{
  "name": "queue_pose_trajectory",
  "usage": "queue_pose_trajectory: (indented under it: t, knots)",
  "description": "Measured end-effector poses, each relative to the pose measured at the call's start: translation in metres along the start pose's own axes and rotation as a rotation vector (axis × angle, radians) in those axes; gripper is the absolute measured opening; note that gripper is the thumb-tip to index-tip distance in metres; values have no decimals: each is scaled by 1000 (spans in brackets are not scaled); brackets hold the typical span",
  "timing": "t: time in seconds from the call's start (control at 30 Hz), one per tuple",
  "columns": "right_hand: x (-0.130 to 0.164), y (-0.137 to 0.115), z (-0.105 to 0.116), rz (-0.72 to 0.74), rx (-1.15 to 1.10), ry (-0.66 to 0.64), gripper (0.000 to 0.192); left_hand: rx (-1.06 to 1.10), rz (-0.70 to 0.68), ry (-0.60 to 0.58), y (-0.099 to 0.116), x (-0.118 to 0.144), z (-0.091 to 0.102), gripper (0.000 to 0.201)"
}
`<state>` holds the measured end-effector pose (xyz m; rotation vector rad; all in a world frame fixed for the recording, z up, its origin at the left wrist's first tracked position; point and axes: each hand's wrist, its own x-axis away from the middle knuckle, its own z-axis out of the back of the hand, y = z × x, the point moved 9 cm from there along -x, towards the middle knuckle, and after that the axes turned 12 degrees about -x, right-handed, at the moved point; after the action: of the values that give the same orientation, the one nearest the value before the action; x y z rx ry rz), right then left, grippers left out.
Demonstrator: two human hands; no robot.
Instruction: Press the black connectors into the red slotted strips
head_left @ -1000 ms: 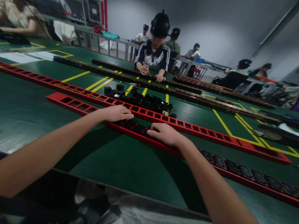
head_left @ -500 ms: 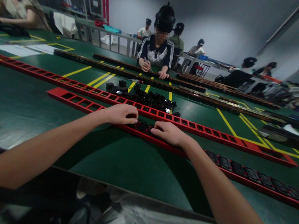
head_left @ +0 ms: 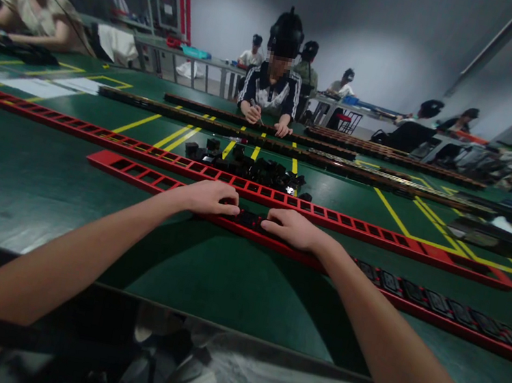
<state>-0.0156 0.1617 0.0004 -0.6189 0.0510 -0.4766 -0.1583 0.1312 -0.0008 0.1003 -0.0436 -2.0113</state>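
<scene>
While both forearms reach across the green table [head_left: 28,191], we note the left hand [head_left: 209,197] lying palm down on the near red rail [head_left: 140,174], fingers together and nearly flat, tips on a black insert [head_left: 247,219] seated in the rail. The right hand [head_left: 291,229] rests likewise just beside it, fingers loosely curled over the rail. Neither hand grips anything. A pile of black parts [head_left: 245,167] lies beyond a second red rail [head_left: 377,235]. A co-worker [head_left: 272,92] sits opposite.
</scene>
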Motion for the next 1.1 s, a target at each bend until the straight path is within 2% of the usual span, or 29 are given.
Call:
queue_pose_trajectory:
  t: [0.3,0.47,1.1]
  knots:
    - [0,1,0,-23,-29,-9,42,40,30,-13,-3,1,1,43]
    - [-1,1,0,12,-13,6,42,70,29,-10,-5,0,0,42]
    - [1,0,1,-7,-20,7,41,39,46,-27,-4,1,1,45]
